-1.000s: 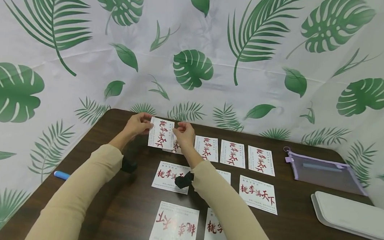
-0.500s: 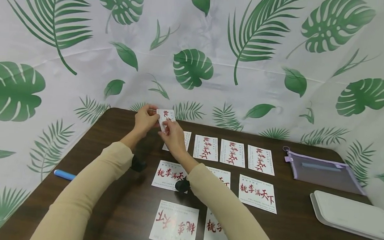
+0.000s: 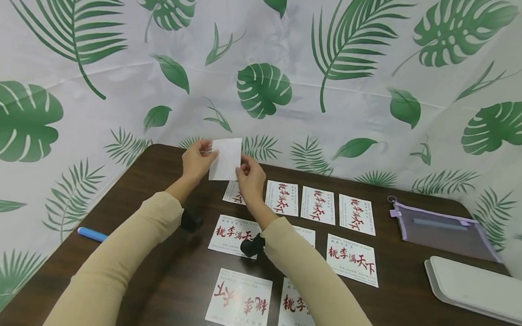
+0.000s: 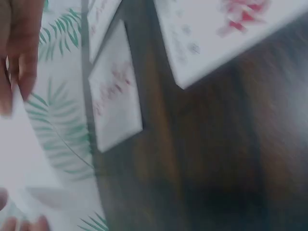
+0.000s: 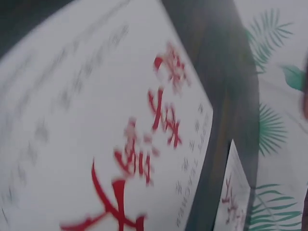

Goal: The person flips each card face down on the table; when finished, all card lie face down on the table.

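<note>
Held card: one white card (image 3: 226, 158), blank side toward the head camera, raised upright above the far left part of the table (image 3: 157, 285), clear of the cards lying below it.
Left hand: the left hand (image 3: 196, 160) pinches the held card's left edge between thumb and fingers; clamped on it.
Right hand: the right hand (image 3: 250, 178) pinches the held card's right lower edge; clamped on it likewise.
Cards lying flat: nine counted in the head view, all white with red characters. Far row, four: one partly hidden under the hands (image 3: 234, 193), then three side by side (image 3: 282, 198), (image 3: 318, 205), (image 3: 356, 215). Middle row, three: (image 3: 232, 235), one largely covered by the right forearm (image 3: 305, 235), and (image 3: 352, 260). Near row, two, printed upside down to the viewer: (image 3: 239, 301) and (image 3: 295, 312).
Marker: one blue marker (image 3: 92, 234), at the table's left edge.
Pouch: one purple mesh zip pouch (image 3: 443, 231), far right.
Tray: one white tray (image 3: 480, 291), near right, just below the pouch.
Wrist views: blurred; cards and dark tabletop only.
</note>
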{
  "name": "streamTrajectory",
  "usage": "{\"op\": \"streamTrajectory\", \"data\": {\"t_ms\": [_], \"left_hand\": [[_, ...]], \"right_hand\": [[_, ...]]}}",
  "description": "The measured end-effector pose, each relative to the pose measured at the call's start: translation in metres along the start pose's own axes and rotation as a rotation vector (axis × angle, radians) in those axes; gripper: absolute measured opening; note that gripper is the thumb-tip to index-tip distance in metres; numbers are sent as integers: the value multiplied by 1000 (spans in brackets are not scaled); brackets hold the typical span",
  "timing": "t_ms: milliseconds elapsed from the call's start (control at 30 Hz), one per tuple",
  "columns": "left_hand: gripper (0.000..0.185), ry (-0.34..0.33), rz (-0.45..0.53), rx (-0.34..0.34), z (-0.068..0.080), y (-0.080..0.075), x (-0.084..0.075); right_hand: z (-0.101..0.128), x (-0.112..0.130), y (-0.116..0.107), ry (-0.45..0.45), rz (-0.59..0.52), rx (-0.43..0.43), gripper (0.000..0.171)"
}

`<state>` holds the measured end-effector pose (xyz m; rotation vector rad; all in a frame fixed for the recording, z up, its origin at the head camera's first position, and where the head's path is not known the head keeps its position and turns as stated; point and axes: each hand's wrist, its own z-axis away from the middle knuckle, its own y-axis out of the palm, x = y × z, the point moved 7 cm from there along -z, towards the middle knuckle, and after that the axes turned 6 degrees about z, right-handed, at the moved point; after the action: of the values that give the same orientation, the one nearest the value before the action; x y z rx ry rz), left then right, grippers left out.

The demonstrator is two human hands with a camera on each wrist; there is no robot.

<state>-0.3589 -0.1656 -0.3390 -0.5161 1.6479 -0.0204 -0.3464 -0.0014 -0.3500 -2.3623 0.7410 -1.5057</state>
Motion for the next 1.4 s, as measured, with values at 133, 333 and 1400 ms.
{"op": "streamTrajectory", "data": {"t_ms": [133, 333, 1400], "left_hand": [[46, -149, -58, 90, 3, -4, 27], [39, -191, -38, 129, 3, -9, 47], [38, -198, -406, 218, 14, -43, 77]], "right_hand": [[4, -15, 4, 209, -115, 13, 33], [14, -22, 16, 319, -217, 28, 35], [32, -33, 84, 273, 391, 357, 9]]}}
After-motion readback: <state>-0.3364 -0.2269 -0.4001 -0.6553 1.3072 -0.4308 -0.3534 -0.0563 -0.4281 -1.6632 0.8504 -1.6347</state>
